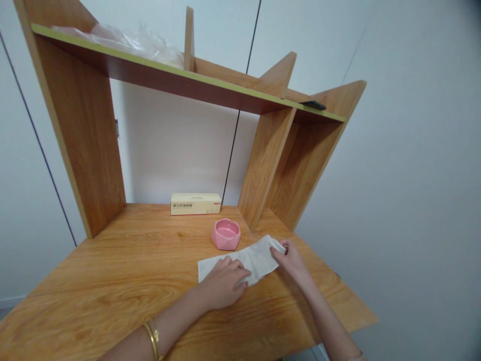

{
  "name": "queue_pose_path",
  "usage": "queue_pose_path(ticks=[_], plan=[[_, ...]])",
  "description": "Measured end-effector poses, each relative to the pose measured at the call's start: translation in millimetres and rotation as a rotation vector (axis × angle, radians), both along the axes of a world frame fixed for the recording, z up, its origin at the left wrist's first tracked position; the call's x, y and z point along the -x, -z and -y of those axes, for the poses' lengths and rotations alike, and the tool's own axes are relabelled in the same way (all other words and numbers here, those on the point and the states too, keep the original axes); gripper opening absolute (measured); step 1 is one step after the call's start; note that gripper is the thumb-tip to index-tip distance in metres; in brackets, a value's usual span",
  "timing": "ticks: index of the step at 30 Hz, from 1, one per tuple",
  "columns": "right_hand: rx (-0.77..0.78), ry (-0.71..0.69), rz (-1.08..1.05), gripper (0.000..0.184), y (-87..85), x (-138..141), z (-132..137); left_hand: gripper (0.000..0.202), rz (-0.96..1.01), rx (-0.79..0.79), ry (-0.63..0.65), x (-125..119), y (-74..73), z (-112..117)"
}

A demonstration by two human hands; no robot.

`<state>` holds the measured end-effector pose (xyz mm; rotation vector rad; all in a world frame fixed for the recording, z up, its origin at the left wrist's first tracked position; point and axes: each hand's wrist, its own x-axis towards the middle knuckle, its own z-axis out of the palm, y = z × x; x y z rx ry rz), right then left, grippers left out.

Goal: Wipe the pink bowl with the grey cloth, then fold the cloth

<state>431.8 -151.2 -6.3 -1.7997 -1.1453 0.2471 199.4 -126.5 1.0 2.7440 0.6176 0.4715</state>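
Observation:
A white cloth [259, 256] lies as a long folded strip across the wooden tabletop, its right end lifted a little. My left hand [225, 282] is over the cloth's left part, fingers bent, with the thumb near its lower edge; part of the cloth is hidden beneath it. At the right end, my right hand [291, 259] pinches the cloth's corner between thumb and fingers. Just behind the cloth stands a pink faceted bowl [226, 234], which looks like an ashtray, apart from both hands.
A cream-coloured box [196, 204] with printed lettering stands at the back of the wooden desk [131, 271]. Above it runs a shelf [210, 82] carrying a clear plastic bag [139, 44] and a flat dark object [313, 105]. Upright panels rise at both sides.

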Motion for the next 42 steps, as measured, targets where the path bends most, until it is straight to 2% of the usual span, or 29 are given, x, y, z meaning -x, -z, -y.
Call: queue_pose_path(ticks=[3,7,10,12,15,19,22,24,28,31,37,42], plan=[[-0.117,-0.062,0.113,0.02,-21.4,36,0,0.031,0.077,0.077,-0.163,23,-7.3,-26],[-0.102,-0.201,0.275,0.012,-32.7,95,0,0.023,0.19,0.192,-0.442,67,-2.1,-67],[-0.02,-0.27,0.434,0.01,-23.9,135,-1,0.02,0.249,0.208,-0.595,92,10.1,-86],[0.049,-0.331,0.525,0.011,-13.7,156,-1,0.019,0.253,0.207,-0.635,101,15.3,-90],[0.156,-0.44,0.618,0.012,-1.8,174,4,0.018,0.254,0.206,-0.653,104,15.1,-87],[0.17,-0.488,0.615,0.018,-4.6,169,11,0.017,0.267,0.22,-0.646,102,11.0,-83],[0.152,-0.492,0.581,0.015,-15.5,151,15,0.017,0.288,0.233,-0.645,102,12.5,-84],[0.171,-0.549,0.601,0.018,-20.8,138,19,0.017,0.305,0.248,-0.647,103,15.2,-85],[0.228,-0.758,0.701,0.047,-20.1,120,30,0.017,0.33,0.276,-0.643,104,20.5,-89],[0.265,-0.821,0.783,0.058,-12.4,115,36,0.018,0.33,0.295,-0.631,104,22.6,-90],[0.277,-0.712,0.924,0.057,8.0,112,32,0.019,0.331,0.291,-0.617,104,24.5,-90],[0.217,-0.624,1.018,0.053,21.0,106,27,0.019,0.313,0.306,-0.629,105,26.9,-90]])
